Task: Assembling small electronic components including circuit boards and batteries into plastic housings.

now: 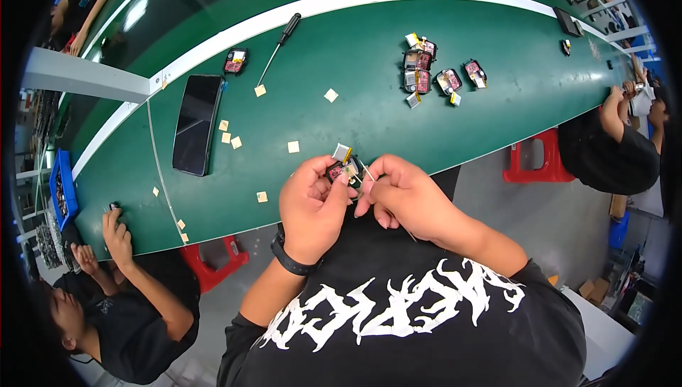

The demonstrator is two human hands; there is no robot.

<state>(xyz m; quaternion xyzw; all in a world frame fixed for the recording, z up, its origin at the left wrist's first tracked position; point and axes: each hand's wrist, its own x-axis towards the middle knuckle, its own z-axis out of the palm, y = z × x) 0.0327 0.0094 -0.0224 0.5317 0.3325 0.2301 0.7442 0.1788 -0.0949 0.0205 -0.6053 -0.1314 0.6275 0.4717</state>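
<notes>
Mid-assembly, by the look: left hand (312, 206) clamped around small black-and-red electronic module with silver battery (342, 163), held over the green bench edge (398, 152); right hand (401, 199) pinching thin metal tweezers (368, 172) at it. Next, likely, a steady, fine tip placement.

The single head view is looking steeply down from above the person's chest, close over both hands. It is facing the far green bench (369, 60), its fisheye bending edges toward the rim.
</notes>
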